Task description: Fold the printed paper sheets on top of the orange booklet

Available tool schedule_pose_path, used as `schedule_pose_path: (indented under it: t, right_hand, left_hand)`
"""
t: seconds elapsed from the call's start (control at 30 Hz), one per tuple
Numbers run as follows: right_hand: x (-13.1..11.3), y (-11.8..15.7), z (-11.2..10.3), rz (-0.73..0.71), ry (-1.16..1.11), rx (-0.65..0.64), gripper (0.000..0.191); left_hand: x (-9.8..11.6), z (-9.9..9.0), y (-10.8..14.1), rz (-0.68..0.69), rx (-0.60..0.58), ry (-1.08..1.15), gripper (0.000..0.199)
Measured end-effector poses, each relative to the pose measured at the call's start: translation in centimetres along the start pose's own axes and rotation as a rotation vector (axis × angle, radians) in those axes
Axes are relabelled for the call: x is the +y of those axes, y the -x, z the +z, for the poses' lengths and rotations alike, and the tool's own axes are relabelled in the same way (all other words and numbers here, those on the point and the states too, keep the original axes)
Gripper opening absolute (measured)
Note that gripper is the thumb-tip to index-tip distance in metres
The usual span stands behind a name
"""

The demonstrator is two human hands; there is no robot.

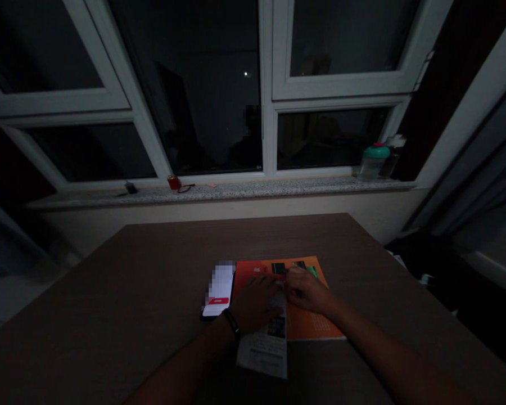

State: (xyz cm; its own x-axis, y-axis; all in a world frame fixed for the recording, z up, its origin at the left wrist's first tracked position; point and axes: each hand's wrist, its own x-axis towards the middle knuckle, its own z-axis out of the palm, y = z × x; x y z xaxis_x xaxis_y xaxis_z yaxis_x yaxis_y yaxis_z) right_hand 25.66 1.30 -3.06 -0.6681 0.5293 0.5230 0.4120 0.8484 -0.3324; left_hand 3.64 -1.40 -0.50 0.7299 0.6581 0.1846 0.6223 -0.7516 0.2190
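Observation:
An orange and red booklet (303,322) lies on the brown table (160,253). Over its left part is a printed paper sheet (263,353), whose lower end reaches past the booklet's near edge. My left hand (257,301), with a dark band at the wrist, rests spread on the sheet and the booklet. Beside it, my right hand (306,289) is closed with curled fingers at the sheet's upper end; what its fingertips hold is too dark to make out. A lit phone (220,288) lies just left of the booklet.
Behind the table runs a speckled windowsill (244,190). On it stand a small red jar (174,181), a small dark item (130,187) and a bottle with a teal lid (374,160). Dark windows rise above, and curtains hang at both sides.

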Motion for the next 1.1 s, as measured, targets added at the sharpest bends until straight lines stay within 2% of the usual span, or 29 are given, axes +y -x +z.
schedule_pose_path:
  t: [0.27, 0.4, 0.6, 0.87, 1.1]
  right_hand:
    - [1.6, -0.7, 0.5, 0.178, 0.111, 0.078, 0.018]
    - [1.6, -0.4, 0.7, 0.154, 0.086, 0.069, 0.017]
    - [0.8, 0.1, 0.5, 0.037, 0.002, 0.022, 0.018]
    - [1.9, -0.8, 0.4, 0.23, 0.125, 0.116, 0.017]
    - [2.2, 0.0, 0.3, 0.32, 0.123, 0.175, 0.012]
  left_hand:
    - [-0.2, 0.3, 0.2, -0.004, 0.017, 0.021, 0.047]
    - [-0.2, 0.3, 0.2, -0.004, 0.02, 0.035, 0.049]
    - [-0.2, -0.1, 0.1, 0.02, -0.005, 0.06, 0.055]
    - [-0.1, -0.1, 0.1, 0.017, 0.003, 0.043, 0.047]
    - [-0.2, 0.0, 0.1, 0.012, -0.009, 0.051, 0.045]
